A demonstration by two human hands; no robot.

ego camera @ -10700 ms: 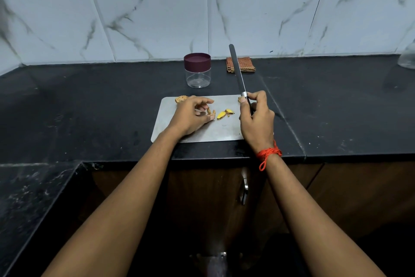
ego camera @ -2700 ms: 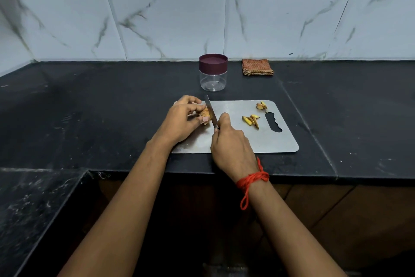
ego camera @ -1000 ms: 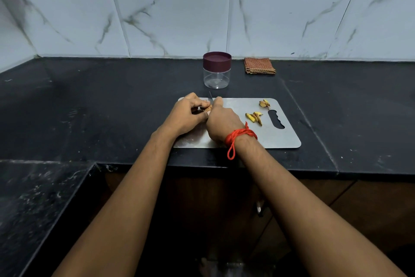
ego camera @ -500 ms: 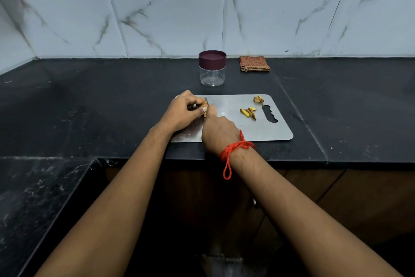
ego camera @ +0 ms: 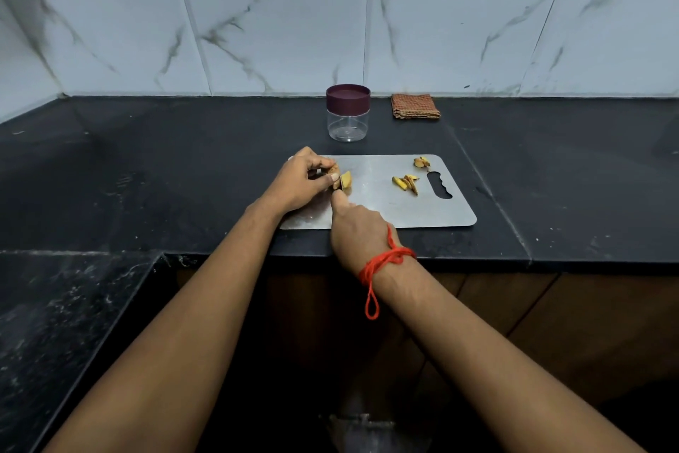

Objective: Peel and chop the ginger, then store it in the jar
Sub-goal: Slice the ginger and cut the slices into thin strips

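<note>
A steel chopping board (ego camera: 433, 212) lies on the black counter. My left hand (ego camera: 301, 182) pinches a piece of ginger (ego camera: 345, 180) near the board's left end; its cut yellow face shows. My right hand (ego camera: 358, 232), a red thread on its wrist, grips the knife handle, with the forefinger stretched toward the ginger. The blade is almost wholly hidden between hand and ginger. Several yellow ginger slices (ego camera: 406, 183) lie on the board's right part, and a small scrap (ego camera: 421, 161) sits near the far right corner. A clear jar (ego camera: 348, 113) with a maroon lid stands behind the board.
A folded brown checked cloth (ego camera: 415, 106) lies by the tiled wall, right of the jar. The counter's front edge runs just below the board. A lower black surface (ego camera: 55, 324) sits at the near left.
Since ten seconds ago the knife came down from upright to the ginger. Over the last second my right hand slid back toward me, and a cut yellow face now shows on the ginger.
</note>
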